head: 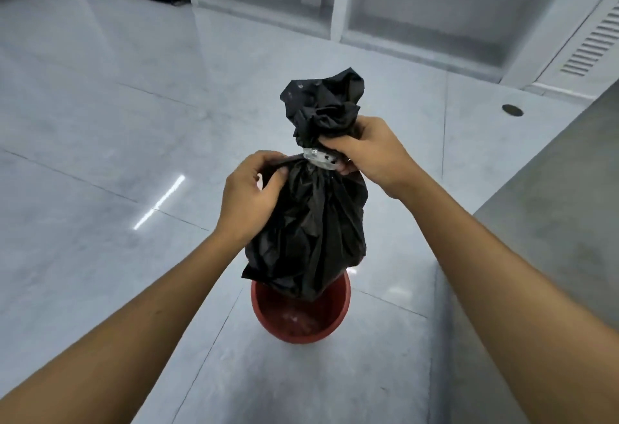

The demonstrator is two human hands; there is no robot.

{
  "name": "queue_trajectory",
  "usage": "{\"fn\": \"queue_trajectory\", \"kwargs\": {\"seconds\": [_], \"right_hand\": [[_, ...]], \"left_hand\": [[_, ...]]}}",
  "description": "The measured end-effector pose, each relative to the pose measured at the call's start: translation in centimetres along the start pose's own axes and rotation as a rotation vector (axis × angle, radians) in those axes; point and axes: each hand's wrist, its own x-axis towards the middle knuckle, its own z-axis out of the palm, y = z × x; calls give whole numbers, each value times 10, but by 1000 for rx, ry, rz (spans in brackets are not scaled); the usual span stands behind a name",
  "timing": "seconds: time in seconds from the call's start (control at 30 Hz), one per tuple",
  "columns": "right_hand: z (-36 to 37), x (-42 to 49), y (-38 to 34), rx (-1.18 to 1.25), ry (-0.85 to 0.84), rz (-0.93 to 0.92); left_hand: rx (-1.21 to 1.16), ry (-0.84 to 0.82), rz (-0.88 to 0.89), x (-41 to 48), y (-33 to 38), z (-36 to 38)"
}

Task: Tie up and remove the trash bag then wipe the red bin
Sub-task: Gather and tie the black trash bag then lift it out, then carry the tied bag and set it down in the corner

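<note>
Encircling trash bag (310,222) neck, right fingers (336,145) grip.

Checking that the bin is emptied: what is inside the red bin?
The bin shows a red bottom with a few pale specks. The black bag hangs over its far side and hides that part.

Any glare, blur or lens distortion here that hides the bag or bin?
Head view: one bright glare streak on the glossy floor, left of the trash bag; wide-angle bending stretches the frame edges; the bag reads sharp; the red bin is dim inside, under it.
</note>
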Motion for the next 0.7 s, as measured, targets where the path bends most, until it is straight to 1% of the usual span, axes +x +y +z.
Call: {"fn": "queue_trajectory", "kwargs": {"seconds": [0.07,0.13,0.23,0.3,0.43,0.5,0.57,0.7], "right_hand": [[-8,10,-71,-8,-9,-24],[-16,17,-158,-25,-14,-45],[-25,22,-289,-91,-23,-91],[-25,26,-372,-116,-67,-120],[-7,36,-505,-201,-148,-181],[14,42,-559,-241,-149,-209],[38,50,-597,-236,-116,-231],[106,60,-638,-159,-83,-237]], "left_hand": [[116,160,13,-5,52,-17],[111,264,6,-15,116,-42],[38,284,-12,-8,210,-87],[-37,310,-32,13,268,-127],[-14,327,-27,57,354,-213],[-16,299,-49,76,383,-265],[18,288,-44,88,401,-317],[217,377,-35,82,407,-427]]}}
